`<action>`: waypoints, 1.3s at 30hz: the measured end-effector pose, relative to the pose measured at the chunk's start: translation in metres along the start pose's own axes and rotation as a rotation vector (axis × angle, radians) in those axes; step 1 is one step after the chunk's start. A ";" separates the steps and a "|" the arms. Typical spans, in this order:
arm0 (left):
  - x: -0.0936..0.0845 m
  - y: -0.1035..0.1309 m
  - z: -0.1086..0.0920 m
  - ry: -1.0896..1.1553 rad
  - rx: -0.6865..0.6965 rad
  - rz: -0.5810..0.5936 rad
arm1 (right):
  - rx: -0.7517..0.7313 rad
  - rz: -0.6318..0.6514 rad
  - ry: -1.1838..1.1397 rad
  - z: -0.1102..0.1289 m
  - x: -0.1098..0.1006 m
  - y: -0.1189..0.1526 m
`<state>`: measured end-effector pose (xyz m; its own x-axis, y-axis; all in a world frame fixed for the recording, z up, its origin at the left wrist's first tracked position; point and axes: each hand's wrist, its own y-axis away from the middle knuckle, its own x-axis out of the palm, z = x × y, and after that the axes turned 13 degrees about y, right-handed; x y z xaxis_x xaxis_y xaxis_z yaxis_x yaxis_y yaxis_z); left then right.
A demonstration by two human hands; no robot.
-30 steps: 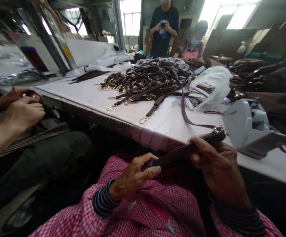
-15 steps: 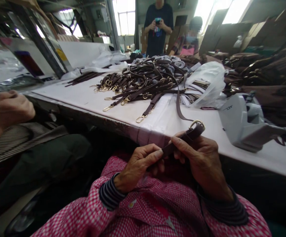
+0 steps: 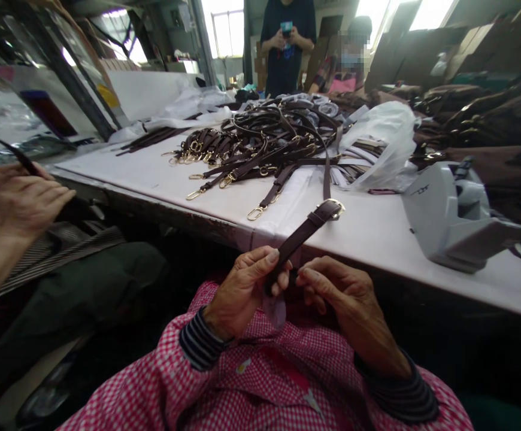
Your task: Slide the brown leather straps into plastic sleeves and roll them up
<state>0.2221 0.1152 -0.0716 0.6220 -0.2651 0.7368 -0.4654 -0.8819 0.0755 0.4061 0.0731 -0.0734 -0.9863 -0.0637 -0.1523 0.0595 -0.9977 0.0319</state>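
My left hand [image 3: 247,287] is closed on a dark brown leather strap [image 3: 299,236], thumb on top. The strap slants up and right to a gold buckle [image 3: 332,208] at the table edge, and a thin length runs on from there to the pile. With fingertips pinched together, my right hand [image 3: 341,290] is just right of the left fingers, at a short dark end that looks like part of the same strap. Its grip is partly hidden. A translucent plastic piece [image 3: 275,311] hangs below my left hand.
A heap of brown straps [image 3: 264,137] with gold clips lies on the white table [image 3: 224,206]. To the right are a clear plastic bag [image 3: 388,137], a grey tape dispenser [image 3: 453,221] and stacked brown goods [image 3: 489,131]. A co-worker's hands [image 3: 22,200] are at far left; two people are behind the table.
My right hand has left the buckle end and come down and left, beside my left fingers. The buckle now extends over the table edge. At left, the co-worker's hands have shifted, with a dark strap showing.
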 end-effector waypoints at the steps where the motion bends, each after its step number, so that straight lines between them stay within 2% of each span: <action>1: 0.000 -0.001 -0.001 0.021 0.022 -0.006 | 0.022 0.030 -0.008 -0.005 0.003 0.003; 5: -0.002 -0.002 -0.002 0.050 0.058 -0.032 | 0.033 0.110 -0.008 -0.018 0.016 0.011; 9: -0.001 0.000 -0.003 0.033 0.044 -0.041 | 0.054 0.148 -0.047 -0.020 0.026 0.011; 19: 0.004 0.002 0.003 0.031 0.015 -0.013 | 0.094 0.157 -0.176 -0.018 0.032 0.001; 26: 0.006 0.001 0.005 0.024 0.007 -0.054 | 0.134 0.197 -0.220 -0.013 0.036 0.000; 31: 0.004 0.003 0.012 -0.080 0.032 -0.073 | 0.144 0.241 -0.219 -0.019 0.038 0.000; 35: 0.008 0.007 0.018 -0.217 0.073 -0.090 | 0.158 0.220 -0.228 -0.028 0.042 0.001; 39: 0.011 0.008 0.020 -0.254 0.092 -0.105 | 0.208 0.195 -0.262 -0.031 0.047 0.002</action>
<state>0.2377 0.0975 -0.0762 0.8069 -0.2490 0.5357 -0.3379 -0.9384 0.0727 0.3648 0.0678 -0.1111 -0.9669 -0.2173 0.1335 0.2442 -0.9399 0.2388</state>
